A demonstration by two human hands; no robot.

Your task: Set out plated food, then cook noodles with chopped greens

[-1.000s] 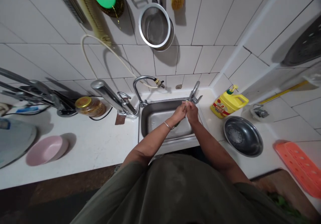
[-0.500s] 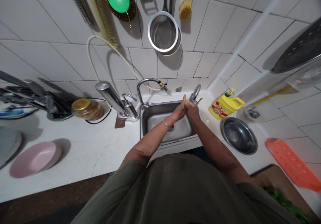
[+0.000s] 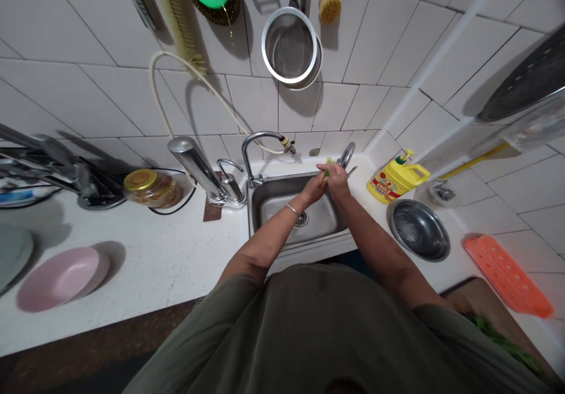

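Observation:
Both my hands meet over the far right part of the steel sink (image 3: 273, 205). My left hand (image 3: 314, 189) and my right hand (image 3: 338, 181) are closed together around a small green thing (image 3: 327, 172), too small to name. They sit just in front of a steel tap (image 3: 345, 156) at the sink's back right corner. A bangle circles my left wrist. A second curved tap (image 3: 258, 149) with a hose stands at the sink's back left.
A yellow detergent bottle (image 3: 396, 178) and a steel bowl (image 3: 419, 229) stand right of the sink, an orange perforated tray (image 3: 507, 275) farther right. Left of it are a steel cylinder (image 3: 196, 168), a jar (image 3: 151, 188) and a pink bowl (image 3: 62, 270). A strainer (image 3: 290, 45) hangs on the tiled wall.
My hands stayed joined at the right tap and shifted slightly toward the sink's back edge. The view drifted to the left and then tilted a little.

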